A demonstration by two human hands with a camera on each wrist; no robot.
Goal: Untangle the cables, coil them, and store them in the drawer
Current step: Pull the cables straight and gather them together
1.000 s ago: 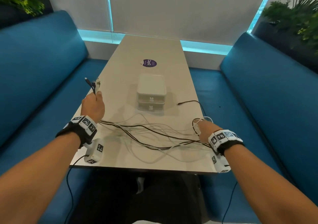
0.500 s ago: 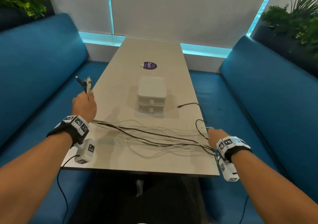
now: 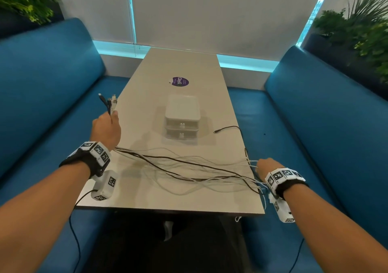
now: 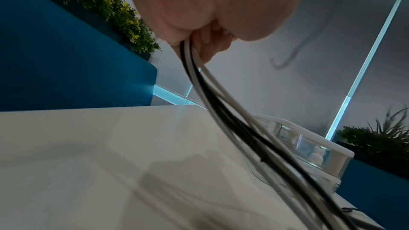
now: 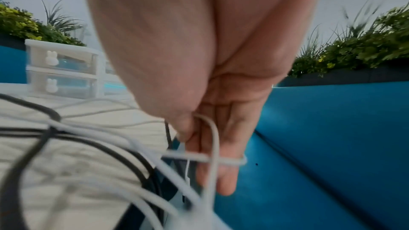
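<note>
Several black and white cables (image 3: pixel 178 165) stretch low across the near part of the table (image 3: pixel 147 201) between my hands. At the table's left edge my left hand (image 3: pixel 106 126) grips one end of the bundle, and the plugs (image 3: pixel 109 102) stick up above the fist. The left wrist view shows the cables (image 4: pixel 221 111) leaving that hand (image 4: pixel 210 41) downward. My right hand (image 3: pixel 265 166) is at the table's right edge. There a white cable (image 5: pixel 213 137) loops round the fingers of my right hand (image 5: pixel 221 146), pinched by the thumb. A white two-drawer unit (image 3: pixel 182 117) stands mid-table with both drawers closed.
One loose black cable end (image 3: pixel 226 128) lies on the table right of the drawer unit. A purple sticker (image 3: pixel 180 81) lies beyond the unit. Blue benches (image 3: pixel 42 105) (image 3: pixel 325 126) flank the table, with plants behind them. The table's far half is bare.
My right hand has slid from over the table to its right edge, drawing the cables straighter. The left hand has shifted slightly left, still gripping the plug ends.
</note>
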